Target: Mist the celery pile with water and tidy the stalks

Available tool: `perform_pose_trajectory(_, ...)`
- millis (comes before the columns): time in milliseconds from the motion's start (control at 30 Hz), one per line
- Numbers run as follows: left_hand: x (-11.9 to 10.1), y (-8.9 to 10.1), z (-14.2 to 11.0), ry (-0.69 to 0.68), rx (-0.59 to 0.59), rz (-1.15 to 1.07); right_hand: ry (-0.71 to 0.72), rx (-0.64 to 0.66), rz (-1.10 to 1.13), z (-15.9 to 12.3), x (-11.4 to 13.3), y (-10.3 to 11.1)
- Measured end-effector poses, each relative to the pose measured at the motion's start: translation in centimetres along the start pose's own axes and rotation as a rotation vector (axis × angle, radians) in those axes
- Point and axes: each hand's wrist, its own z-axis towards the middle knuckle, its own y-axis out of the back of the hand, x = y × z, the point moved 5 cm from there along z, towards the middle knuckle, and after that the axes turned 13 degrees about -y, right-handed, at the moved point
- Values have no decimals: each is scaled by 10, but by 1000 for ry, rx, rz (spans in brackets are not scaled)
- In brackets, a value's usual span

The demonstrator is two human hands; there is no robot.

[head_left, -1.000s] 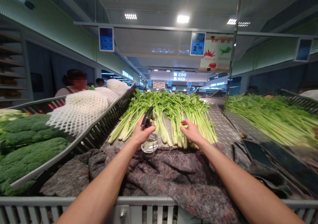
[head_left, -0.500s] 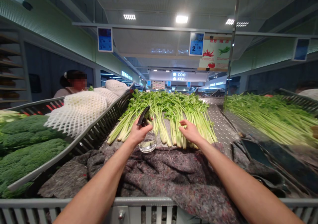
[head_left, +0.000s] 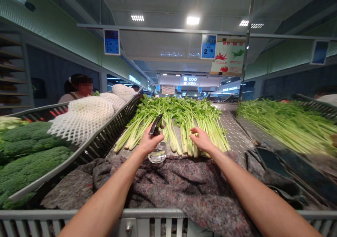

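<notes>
My left hand (head_left: 152, 141) is wrapped around the neck of a spray bottle with a black trigger head (head_left: 156, 124) and a clear body (head_left: 158, 153) holding some liquid. The bottle stands over the near ends of the celery (head_left: 172, 135), which lies in a spread layer with pale stalks toward me and leaves at the back. Over the middle-right stalks is my right hand (head_left: 201, 139), thumb and index finger apart, with nothing visible between them. Whether its fingertips touch the celery I cannot tell.
A crumpled grey-brown cloth (head_left: 179, 184) lies in front of the celery, over the crate edge. Left, a black crate (head_left: 89, 147) holds broccoli (head_left: 34, 160) and white foam-netted produce (head_left: 84, 114). A mirror (head_left: 284, 124) stands right. Beyond the left crate is a person (head_left: 75, 91).
My left hand and the spray bottle have shifted slightly right, and the trigger head sits at a somewhat different tilt. My right hand has stayed nearly still.
</notes>
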Motion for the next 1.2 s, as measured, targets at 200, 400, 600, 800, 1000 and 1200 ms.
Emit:
perform_pose_trajectory(200, -9, 3, 2, -5, -47, -5, 2, 6, -5, 0, 0, -1)
perform_pose_trajectory(400, -9, -10, -3, -21, 66, -103, 3, 12, -18, 0, 0, -2)
perform_pose_trajectory(600, -3, -10, -4, -6, 69, -106, 12, 11, -27, 0, -1, -3)
perform_pose_trajectory(800, -4, -1, 2, -7, 4, -96, 3, 25, -22, -1, 1, -2)
perform_pose_trajectory(1000, -7, -3, 0, 11, -9, -93, 4, 33, -27, -2, 1, -3)
perform_pose_trajectory(1200, -2, -3, -1, 42, 7, -109, 7, 35, -5, -2, 2, -3)
